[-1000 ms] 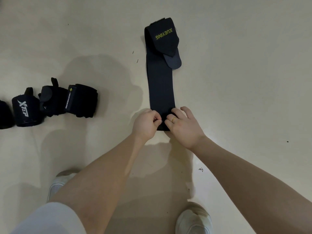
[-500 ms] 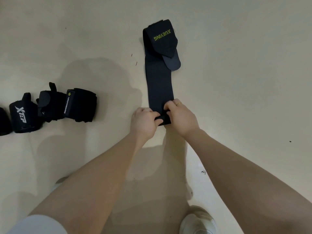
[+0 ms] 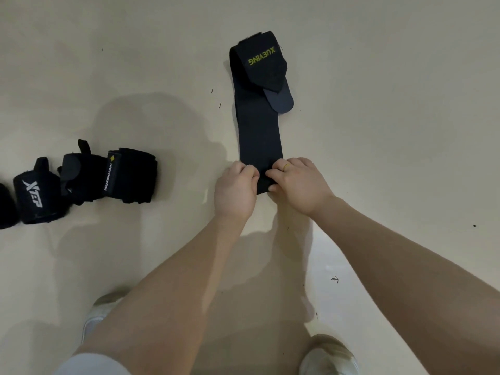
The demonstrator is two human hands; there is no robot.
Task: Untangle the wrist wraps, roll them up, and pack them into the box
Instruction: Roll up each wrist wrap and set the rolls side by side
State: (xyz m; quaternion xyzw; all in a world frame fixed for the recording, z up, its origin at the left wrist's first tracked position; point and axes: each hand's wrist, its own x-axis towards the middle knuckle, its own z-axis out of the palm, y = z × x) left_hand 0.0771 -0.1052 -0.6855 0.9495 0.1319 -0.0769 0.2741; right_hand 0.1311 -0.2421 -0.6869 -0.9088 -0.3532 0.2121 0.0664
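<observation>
Rolling the long black elastic wrist wrap (image 3: 259, 125) flat on the floor (image 3: 378, 131).
Left hand (image 3: 235, 190) and right hand (image 3: 300, 185) pinch its near-end roll; next, likely tight, even turns toward the yellow-lettered end.

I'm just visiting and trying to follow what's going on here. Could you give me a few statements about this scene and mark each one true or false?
1. Both hands pinch the near end of the long wrist wrap. True: the left hand and right hand grip it there.
2. The wrap's yellow lettering lies at its far end. True.
3. The rolled wraps lie right of the hands. False: they lie to the left.
4. A box stands beside the wrap. False: no box is in view.
5. The right hand wears a ring. True.
</observation>
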